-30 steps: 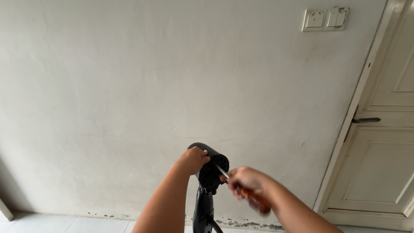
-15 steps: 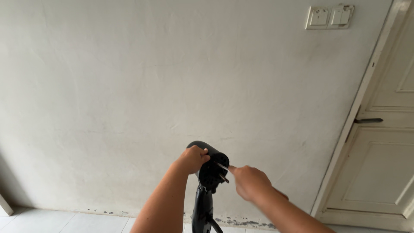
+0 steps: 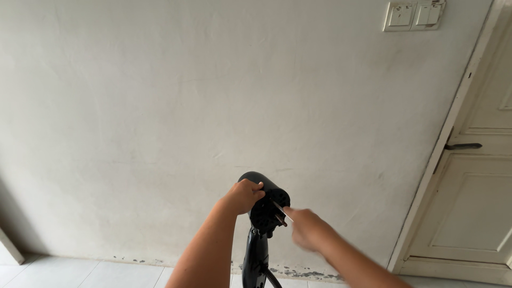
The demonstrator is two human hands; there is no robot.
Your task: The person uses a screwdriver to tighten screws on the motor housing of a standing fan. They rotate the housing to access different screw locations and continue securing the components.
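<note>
Head view showed a black motor housing (image 3: pixel 265 200) atop a black stand pole (image 3: pixel 255 256), low in the frame before a white plastered wall (image 3: pixel 186 106), with the left hand (image 3: pixel 242 196) clasped over the housing's upper left side. Just right of it, the right hand (image 3: pixel 306 228) was closed around a thin screwdriver (image 3: pixel 279 208) whose metal tip met the housing's face; the hand was blurred. Farther out, light switches (image 3: pixel 413 15) sat high at the wall's upper right, beside a white door (image 3: pixel 480 202) with a dark handle (image 3: pixel 463 145).
</note>
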